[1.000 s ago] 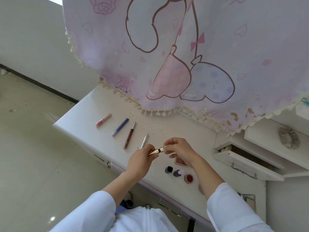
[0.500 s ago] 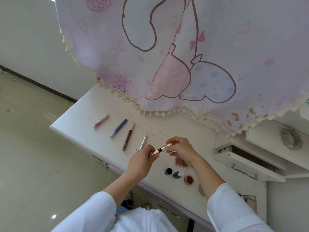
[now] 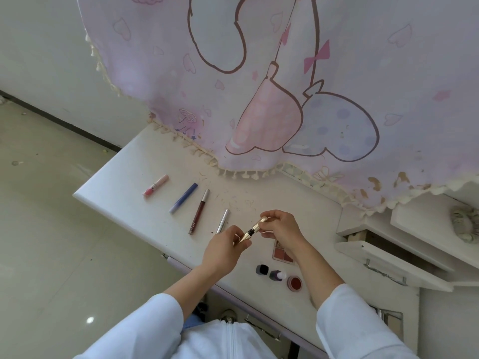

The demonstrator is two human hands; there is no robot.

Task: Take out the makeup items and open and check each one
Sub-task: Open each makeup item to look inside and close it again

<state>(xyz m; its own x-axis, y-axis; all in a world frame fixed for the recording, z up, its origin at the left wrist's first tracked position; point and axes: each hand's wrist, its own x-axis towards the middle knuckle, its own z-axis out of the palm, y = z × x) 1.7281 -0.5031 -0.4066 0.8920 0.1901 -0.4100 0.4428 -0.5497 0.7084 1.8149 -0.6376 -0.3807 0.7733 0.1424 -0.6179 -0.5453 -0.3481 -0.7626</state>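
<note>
Over the white dresser top point(image 3: 124, 187), my left hand point(image 3: 225, 251) grips the lower gold body of a slim gold makeup tube point(image 3: 245, 235). My right hand point(image 3: 281, 228) pinches its gold cap point(image 3: 259, 224). A short black neck shows in the gap between the two parts. On the top to the left lie a pink lip gloss point(image 3: 155, 185), a blue tube point(image 3: 183, 198), a dark red lip gloss point(image 3: 199, 211) and a silver pen point(image 3: 223, 221). Below my right forearm sit a blush palette point(image 3: 281, 252), a black bottle point(image 3: 262, 270), a purple bottle point(image 3: 276, 275) and a red pot point(image 3: 294, 283).
A pink cartoon cloth with a tasselled fringe point(image 3: 285, 86) hangs over the back of the dresser. At right a small white drawer point(image 3: 388, 260) stands pulled out, and a grey scrunchie point(image 3: 465, 224) lies on the shelf above it. Tiled floor lies to the left.
The gold tube's cap and body have come slightly apart, and a black neck now shows between them. Both hands stay in the same place over the dresser.
</note>
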